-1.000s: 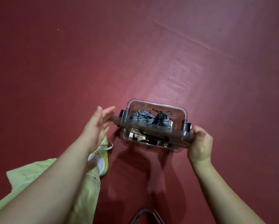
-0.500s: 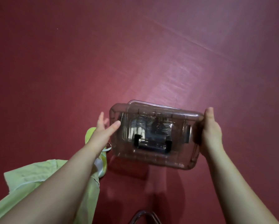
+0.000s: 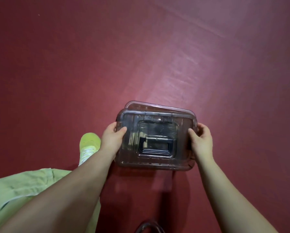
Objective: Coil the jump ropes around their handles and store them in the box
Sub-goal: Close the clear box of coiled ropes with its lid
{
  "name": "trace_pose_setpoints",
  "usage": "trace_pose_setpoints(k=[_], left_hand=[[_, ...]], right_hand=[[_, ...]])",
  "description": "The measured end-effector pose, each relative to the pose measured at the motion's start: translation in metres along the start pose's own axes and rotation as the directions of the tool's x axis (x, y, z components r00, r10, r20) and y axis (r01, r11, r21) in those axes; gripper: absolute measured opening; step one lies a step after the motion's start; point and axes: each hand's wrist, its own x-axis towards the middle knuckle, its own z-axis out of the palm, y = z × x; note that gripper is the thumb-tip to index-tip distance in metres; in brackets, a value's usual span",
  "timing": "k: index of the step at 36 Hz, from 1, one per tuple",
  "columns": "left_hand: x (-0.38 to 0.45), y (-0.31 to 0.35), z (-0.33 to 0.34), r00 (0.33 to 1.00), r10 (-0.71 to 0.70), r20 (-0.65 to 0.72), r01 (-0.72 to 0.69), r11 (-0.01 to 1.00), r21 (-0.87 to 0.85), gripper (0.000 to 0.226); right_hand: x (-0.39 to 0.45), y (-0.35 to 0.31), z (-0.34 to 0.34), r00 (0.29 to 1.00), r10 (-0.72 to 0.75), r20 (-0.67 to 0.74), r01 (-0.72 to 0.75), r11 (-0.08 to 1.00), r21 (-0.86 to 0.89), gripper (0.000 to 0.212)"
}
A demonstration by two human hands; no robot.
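Lid (image 3: 155,140) sits skewed over the box (image 3: 159,106): the box's far rim pokes out beyond the lid's far edge, so the lid needs to shift away from the person and square up. Lid's long axis runs left-right, spanning between the hands. Left hand (image 3: 111,140) grips the left short end, thumb on top; right hand (image 3: 202,142) grips the right end likewise. Both equally near. Box rests on the red floor (image 3: 73,73); ropes inside only dimly visible.
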Motion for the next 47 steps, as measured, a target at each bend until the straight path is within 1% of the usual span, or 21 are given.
trace_pose_setpoints(k=[3, 6, 8, 11, 17, 22, 25, 27, 28, 29, 30, 32, 33, 34, 35, 36, 38, 39, 41, 44, 47], left_hand=[[0.008, 0.004, 0.003, 0.999, 0.043, 0.018, -0.043, 0.999, 0.013, 0.023], [0.017, 0.006, 0.006, 0.994, 0.106, 0.041, -0.110, 0.987, 0.120, 0.042], [0.019, 0.011, 0.010, 0.992, 0.120, 0.047, -0.125, 0.983, 0.135, 0.040], [0.026, 0.014, 0.012, 0.996, 0.072, 0.054, -0.078, 0.990, 0.114, 0.043], [0.038, 0.010, 0.014, 0.999, 0.028, 0.044, -0.036, 0.976, 0.213, 0.048], [0.047, 0.013, 0.018, 0.998, 0.064, 0.020, -0.067, 0.952, 0.298, 0.045], [0.053, 0.009, 0.015, 0.993, 0.117, 0.010, -0.111, 0.903, 0.414, 0.044], [0.051, 0.008, 0.015, 0.989, 0.141, -0.048, -0.092, 0.832, 0.547, 0.047], [0.050, 0.008, 0.014, 0.987, 0.138, -0.079, -0.069, 0.820, 0.568, 0.052], [0.049, 0.008, 0.013, 0.989, 0.110, -0.102, -0.038, 0.841, 0.540, 0.060], [0.049, 0.007, 0.011, 0.992, 0.048, -0.118, 0.012, 0.887, 0.461, 0.072], [0.049, 0.000, 0.006, 0.986, -0.134, -0.104, 0.158, 0.947, 0.281, 0.093], [0.048, -0.006, 0.002, 0.973, -0.220, -0.074, 0.231, 0.948, 0.219, 0.099], [0.046, -0.013, -0.002, 0.961, -0.275, -0.019, 0.275, 0.949, 0.155, 0.099], [0.044, -0.017, -0.004, 0.957, -0.285, 0.052, 0.280, 0.955, 0.096, 0.095], [0.041, -0.021, -0.006, 0.958, -0.266, 0.103, 0.262, 0.963, 0.055, 0.083], [0.038, -0.025, -0.007, 0.980, -0.182, 0.075, 0.176, 0.981, 0.088, 0.050], [0.039, -0.026, -0.006, 0.992, -0.125, 0.031, 0.118, 0.979, 0.165, 0.041], [0.038, -0.026, -0.004, 0.998, -0.025, -0.054, 0.040, 0.951, 0.306, 0.035], [0.034, -0.027, 0.000, 0.994, 0.041, -0.099, -0.003, 0.936, 0.351, 0.027], [0.036, -0.028, 0.001, 0.989, 0.079, -0.121, -0.013, 0.884, 0.467, 0.031]], right_hand=[[0.001, 0.005, 0.000, 0.997, -0.021, -0.076, 0.020, 1.000, -0.015, 0.032], [0.001, 0.007, 0.001, 0.991, -0.024, -0.135, 0.023, 1.000, -0.007, 0.026], [0.002, 0.007, 0.003, 0.990, -0.014, -0.141, 0.017, 1.000, 0.021, 0.022], [0.007, 0.010, 0.008, 0.993, 0.019, -0.115, -0.017, 1.000, 0.023, 0.030], [0.026, 0.016, 0.020, 0.988, -0.012, -0.156, 0.005, 0.999, -0.046, 0.033], [0.032, 0.017, 0.022, 0.984, -0.041, -0.173, 0.010, 0.984, -0.179, 0.037], [0.035, 0.018, 0.017, 0.983, -0.117, -0.143, 0.060, 0.934, -0.351, 0.041], [0.034, 0.018, 0.016, 0.985, -0.099, -0.145, 0.039, 0.929, -0.367, 0.042], [0.033, 0.017, 0.015, 0.983, -0.081, -0.163, 0.021, 0.941, -0.339, 0.048], [0.030, 0.014, 0.015, 0.982, -0.035, -0.188, -0.019, 0.960, -0.279, 0.059], [0.029, 0.014, 0.014, 0.978, 0.022, -0.207, -0.064, 0.978, -0.199, 0.072], [0.028, 0.017, 0.014, 0.962, 0.208, -0.178, -0.221, 0.974, -0.055, 0.088], [0.027, 0.019, 0.013, 0.952, 0.281, -0.124, -0.287, 0.957, -0.031, 0.084], [0.026, 0.022, 0.011, 0.947, 0.316, -0.061, -0.318, 0.947, -0.039, 0.073], [0.024, 0.022, 0.008, 0.948, 0.317, -0.020, -0.317, 0.947, -0.055, 0.058], [0.022, 0.022, 0.005, 0.957, 0.290, -0.007, -0.290, 0.955, -0.069, 0.046], [0.020, 0.023, -0.001, 0.976, 0.216, -0.021, -0.217, 0.970, -0.109, 0.035], [0.018, 0.023, -0.004, 0.983, 0.182, -0.033, -0.185, 0.973, -0.137, 0.033], [0.011, 0.021, -0.004, 0.992, 0.112, -0.063, -0.122, 0.974, -0.193, 0.032], [-0.002, 0.021, 0.002, 0.987, 0.091, -0.133, -0.115, 0.976, -0.186, 0.026], [-0.007, 0.021, 0.007, 0.975, 0.097, -0.199, -0.130, 0.979, -0.158, 0.022]])
